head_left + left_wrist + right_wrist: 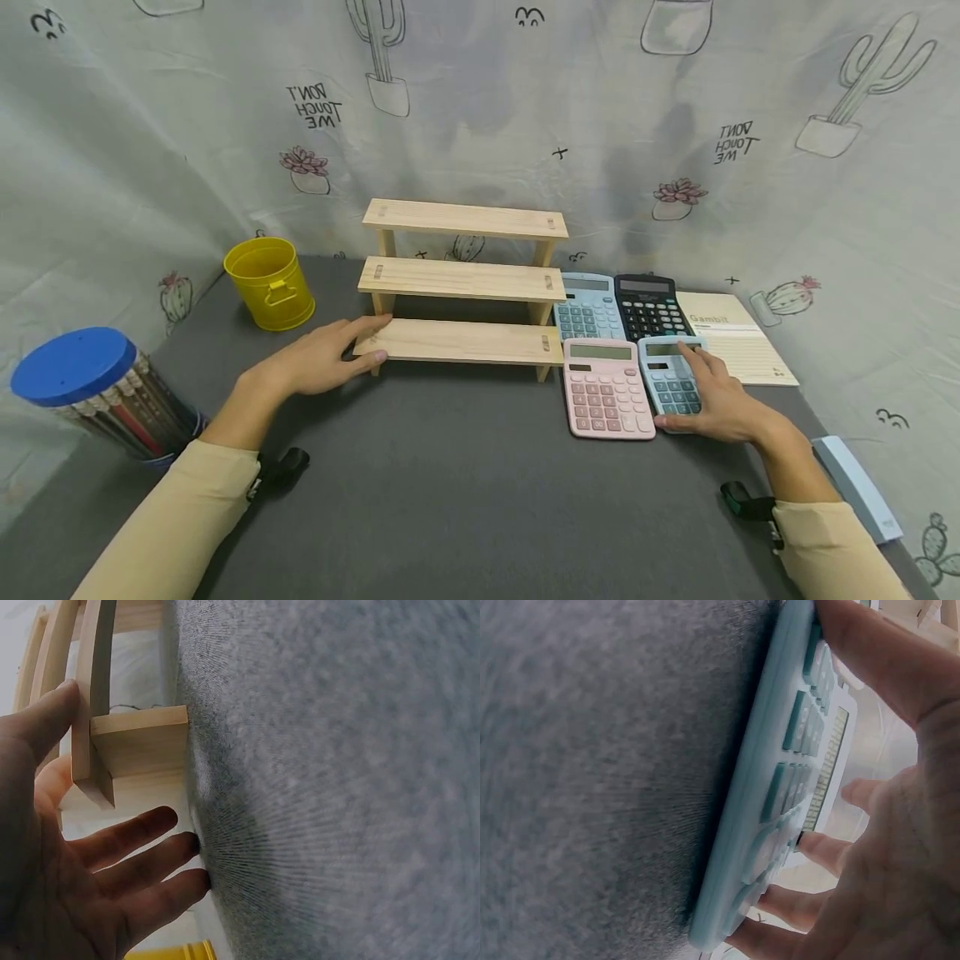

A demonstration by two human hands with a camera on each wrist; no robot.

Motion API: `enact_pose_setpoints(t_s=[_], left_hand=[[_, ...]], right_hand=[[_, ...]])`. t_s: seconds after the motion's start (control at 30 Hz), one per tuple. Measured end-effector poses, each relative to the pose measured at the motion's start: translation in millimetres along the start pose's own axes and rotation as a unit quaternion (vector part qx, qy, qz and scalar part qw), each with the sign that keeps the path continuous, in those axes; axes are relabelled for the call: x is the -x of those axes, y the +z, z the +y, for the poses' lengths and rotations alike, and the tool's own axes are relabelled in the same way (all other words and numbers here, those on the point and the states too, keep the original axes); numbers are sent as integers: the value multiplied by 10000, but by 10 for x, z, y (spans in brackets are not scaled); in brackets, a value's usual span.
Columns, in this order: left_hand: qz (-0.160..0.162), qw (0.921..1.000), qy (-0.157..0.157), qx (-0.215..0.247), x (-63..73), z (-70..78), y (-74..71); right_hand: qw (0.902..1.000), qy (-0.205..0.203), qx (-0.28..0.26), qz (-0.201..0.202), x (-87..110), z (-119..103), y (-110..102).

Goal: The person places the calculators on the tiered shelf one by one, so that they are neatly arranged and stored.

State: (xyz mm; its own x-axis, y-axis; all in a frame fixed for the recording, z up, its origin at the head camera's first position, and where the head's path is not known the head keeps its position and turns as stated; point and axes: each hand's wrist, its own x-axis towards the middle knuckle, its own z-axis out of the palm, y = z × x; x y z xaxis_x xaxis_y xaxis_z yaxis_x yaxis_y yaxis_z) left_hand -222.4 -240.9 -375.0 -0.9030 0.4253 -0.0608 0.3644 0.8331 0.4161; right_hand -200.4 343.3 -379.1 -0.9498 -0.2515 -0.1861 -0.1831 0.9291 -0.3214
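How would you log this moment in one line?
left hand: holds lowest shelf board | right hand: holds front blue calculator | pink calculator: beside it

Over the dark grey fabric-covered tabletop (480, 492), the left arm (236, 417) and right arm (802, 467) are stretched forward, each covered nearly to the wrist by a cream long sleeve (165, 517). The left hand (322, 360) is held between the left edge and the middle, its thumb (367, 362) and index finger (363, 327) set in a pinch, the other three fingers (154, 896) extended. Near the right edge, the right hand (723, 408) is held back upward in a grip, its thumb (678, 422) pointed inward, its fingers (697, 367) bent and slightly spread.
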Motion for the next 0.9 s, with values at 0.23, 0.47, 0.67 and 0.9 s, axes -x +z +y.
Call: enact_pose_setpoints(t_s=[0.23,0.47,0.67,0.9], left_hand=[[-35,9999,91,117,-32,16,-22],[-72,9975,202,670,-32,-45,30],[27,9966,305,767,-52,-69,29],[-103,9940,3,1088,-41,-85,38]], right_hand=[[9998,90,-188,60,13,20,-8],[9984,124,-391,388,-8,13,53],[9952,447,-374,789,-6,9,46],[9871,297,-657,1432,21,-36,-82]])
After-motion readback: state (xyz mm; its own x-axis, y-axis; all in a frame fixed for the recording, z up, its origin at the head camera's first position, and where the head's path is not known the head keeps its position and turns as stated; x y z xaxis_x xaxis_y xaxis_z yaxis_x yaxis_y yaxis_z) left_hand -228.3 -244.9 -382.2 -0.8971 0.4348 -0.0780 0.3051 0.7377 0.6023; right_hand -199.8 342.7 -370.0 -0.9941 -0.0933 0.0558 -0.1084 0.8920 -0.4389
